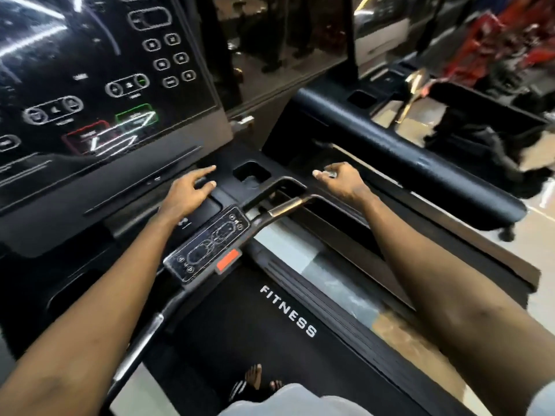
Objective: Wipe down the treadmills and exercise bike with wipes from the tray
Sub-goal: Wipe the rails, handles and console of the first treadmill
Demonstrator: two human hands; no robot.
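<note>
Left hand (187, 192) spreads open-fingered over the treadmill console (126, 190). Right hand (342, 180), at one o'clock, curls; whether it holds anything is unclear. A handlebar (288, 204) stands between them.

- Treadmill console (90, 85): glossy black with white-outlined buttons; one button framed green, one framed red.
- Handlebar keypad (210, 241): black face, white outline symbols, pale grey rim.
- Tab (228, 261) below the keypad: orange-red.
- Belt (255, 340): matt black, white "FITNESS" lettering.
- Side rail (300, 259): silver-grey, with a ribbed black strip alongside.
- Handlebar (285, 207): black, one bronze metallic section.
- Neighbouring treadmill arm (405, 157): black, finely pebbled.
- Floor (537, 235): tan.
- Blurred goods (480, 40), top right: red.
</note>
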